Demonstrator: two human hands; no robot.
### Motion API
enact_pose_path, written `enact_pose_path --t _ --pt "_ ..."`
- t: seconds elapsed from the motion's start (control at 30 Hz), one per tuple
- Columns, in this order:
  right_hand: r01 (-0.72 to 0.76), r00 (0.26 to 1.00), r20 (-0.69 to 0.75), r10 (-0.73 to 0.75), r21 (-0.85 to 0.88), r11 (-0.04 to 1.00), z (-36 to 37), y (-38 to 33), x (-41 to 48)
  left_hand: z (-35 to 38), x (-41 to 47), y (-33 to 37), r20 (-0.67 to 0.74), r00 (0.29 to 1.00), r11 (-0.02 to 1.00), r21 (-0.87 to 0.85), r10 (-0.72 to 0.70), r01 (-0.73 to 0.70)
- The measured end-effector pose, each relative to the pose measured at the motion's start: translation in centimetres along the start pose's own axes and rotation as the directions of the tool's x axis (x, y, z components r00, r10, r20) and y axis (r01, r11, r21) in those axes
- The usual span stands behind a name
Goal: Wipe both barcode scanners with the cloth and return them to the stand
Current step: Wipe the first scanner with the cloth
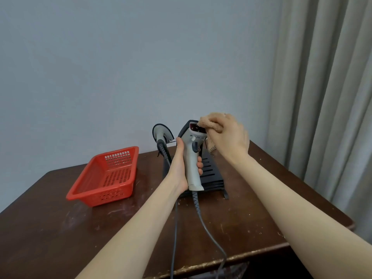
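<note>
Writing: no brand, label or lettering can be read on either scanner, the stand or the basket.
Left hand point(182, 168): wrapped around the grip of the grey scanner point(194, 158), held upright above the table; thumb runs up the grip's 9 o'clock side, fingers point(199, 165) curl round at 3 o'clock, pressed against the plastic below the dark trigger.
Right hand point(227, 137): fingers bunched shut on the cloth point(210, 123), pinching it into a wad.
Cloth: tan and fuzzy, pressed on the scanner's dark red window at the head's 1 o'clock corner; a checked corner of it hangs below the palm.
Grey scanner: head up, window facing the camera, base of the grip low; its coiled cable point(201, 214) drops from the base toward 6 o'clock and over the table edge.
Second scanner point(162, 133): at 10 o'clock from the held one, seated on the stand with its head up, apart from both hands; its own cable runs down toward 6 o'clock.
Stand point(211, 174): black, slotted, directly behind the held scanner, resting on the table.
Basket point(104, 178): red, perforated, at 9 o'clock from the stand, well apart from it.
Table point(60, 228): dark brown wood, scuffed and pale-flecked.
Background: grey wall; curtain point(322, 87) at 3 o'clock.
</note>
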State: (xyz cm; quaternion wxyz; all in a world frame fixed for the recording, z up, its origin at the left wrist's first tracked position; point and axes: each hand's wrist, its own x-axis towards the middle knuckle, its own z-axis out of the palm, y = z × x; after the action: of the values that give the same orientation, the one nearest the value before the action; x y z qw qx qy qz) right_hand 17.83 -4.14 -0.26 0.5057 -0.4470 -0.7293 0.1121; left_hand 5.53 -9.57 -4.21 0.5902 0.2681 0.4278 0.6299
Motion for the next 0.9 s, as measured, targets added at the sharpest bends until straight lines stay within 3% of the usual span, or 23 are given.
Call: enact_pose_path --t 0.23,0.33,0.57,0.77,0.9 --pt "0.151 0.985 0.079 -0.155 0.059 0.987 0.4 -1.7 -2.1 -0.2 0.3 -1.1 -0.033 0.997 0.997 0.028 0.068 -0.067" --pt "0.207 0.977 0.061 -0.203 -0.060 0.976 0.4 -1.8 -2.1 -0.5 0.4 -1.1 -0.035 0.996 0.996 -0.008 0.088 -0.088" --pt "0.121 0.992 0.048 -0.113 -0.254 0.960 -0.3 -1.5 -1.7 -0.6 0.3 -1.0 -0.049 0.994 0.994 -0.030 0.103 -0.104" --pt "0.114 0.981 0.161 -0.113 0.004 0.993 -0.9 -3.2 -2.0 -0.3 0.3 -1.0 -0.085 0.979 0.982 0.055 0.183 -0.179" --pt "0.148 0.984 0.119 -0.129 -0.161 0.976 -1.3 -2.6 -1.6 -0.5 0.2 -0.8 -0.065 0.984 0.986 0.016 0.166 -0.165"
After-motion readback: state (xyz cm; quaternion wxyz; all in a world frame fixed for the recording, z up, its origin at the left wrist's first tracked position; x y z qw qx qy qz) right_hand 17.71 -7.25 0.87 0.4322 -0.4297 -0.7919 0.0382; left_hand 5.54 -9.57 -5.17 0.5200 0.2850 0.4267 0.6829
